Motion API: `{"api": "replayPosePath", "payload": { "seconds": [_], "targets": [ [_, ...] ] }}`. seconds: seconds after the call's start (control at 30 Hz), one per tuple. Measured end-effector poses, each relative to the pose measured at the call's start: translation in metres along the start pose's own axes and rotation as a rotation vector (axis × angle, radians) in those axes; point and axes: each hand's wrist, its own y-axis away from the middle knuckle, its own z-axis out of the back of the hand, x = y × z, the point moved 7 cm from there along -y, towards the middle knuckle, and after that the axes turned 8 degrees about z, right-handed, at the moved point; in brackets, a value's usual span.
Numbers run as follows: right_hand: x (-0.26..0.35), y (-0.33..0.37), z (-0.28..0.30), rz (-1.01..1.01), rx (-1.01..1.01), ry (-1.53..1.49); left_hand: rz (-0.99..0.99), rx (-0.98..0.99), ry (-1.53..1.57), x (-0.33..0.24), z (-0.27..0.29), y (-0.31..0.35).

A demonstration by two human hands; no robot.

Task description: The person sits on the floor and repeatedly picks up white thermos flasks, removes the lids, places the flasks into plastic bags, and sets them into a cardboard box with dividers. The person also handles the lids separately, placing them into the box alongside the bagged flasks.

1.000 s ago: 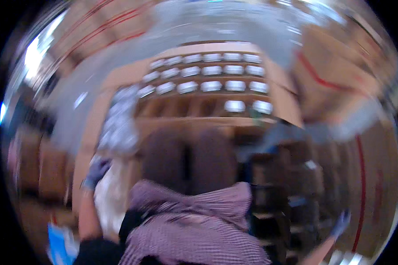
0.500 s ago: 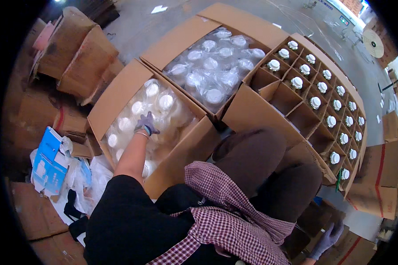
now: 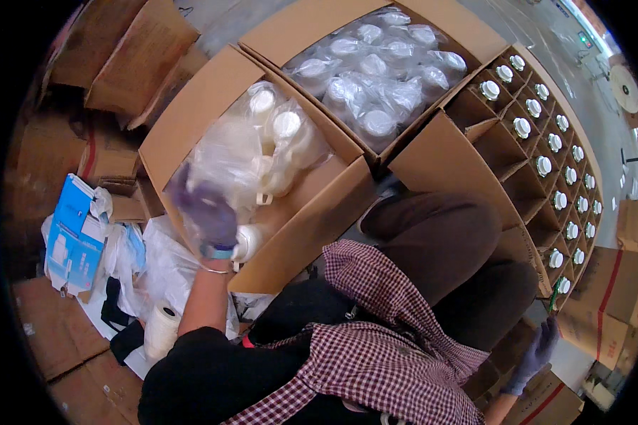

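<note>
My left hand [image 3: 204,212], in a purple-grey glove, is over the left edge of an open cardboard box [image 3: 308,244] of white-capped plastic bottles [image 3: 287,127] wrapped in clear film. Motion blur smears its fingers, so whether they grip anything does not show. One bottle [image 3: 248,242] with a white handle lies just beside that wrist. My gloved right hand [image 3: 534,361] is low on the right, its fingers stretched upward near the lower corner of a divided carton [image 3: 439,159]. Nothing shows in it. White-capped bottles [image 3: 544,166] stand in many of that carton's cells.
Behind stands another open box [image 3: 290,25] full of film-wrapped bottles [image 3: 376,67]. To the left are stacked cartons [image 3: 138,57], a blue printed box [image 3: 73,234], crumpled plastic bags [image 3: 166,258] and a white roll [image 3: 161,329]. Taped cartons [image 3: 609,304] stand on the right.
My left hand has moved from the middle of the bottle box to its near left side. My right hand has risen slightly. The view has shifted, and the white roll has come into sight.
</note>
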Motion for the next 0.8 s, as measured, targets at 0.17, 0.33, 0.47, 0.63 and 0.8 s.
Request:
{"api": "replayPosePath", "payload": {
  "seconds": [0.17,0.33,0.47,0.63,0.8],
  "targets": [
    [0.022,-0.009,-0.042,0.048,0.112,-0.045,-0.26,0.929,-1.117,0.08,-0.089,0.081],
    [0.036,-0.009,-0.023,0.026,0.239,0.107,0.144,1.318,-0.841,0.141,-0.091,0.021],
    [0.021,0.004,-0.014,-0.008,0.081,0.039,0.107,0.78,-1.011,0.066,-0.122,-0.049],
    [0.04,-0.002,-0.041,0.133,0.193,0.023,0.007,0.715,-1.443,0.11,-0.144,-0.046],
    [0.072,-0.019,-0.032,0.273,0.188,0.113,0.142,0.847,-1.353,0.1,-0.117,-0.06]
  ]
}}
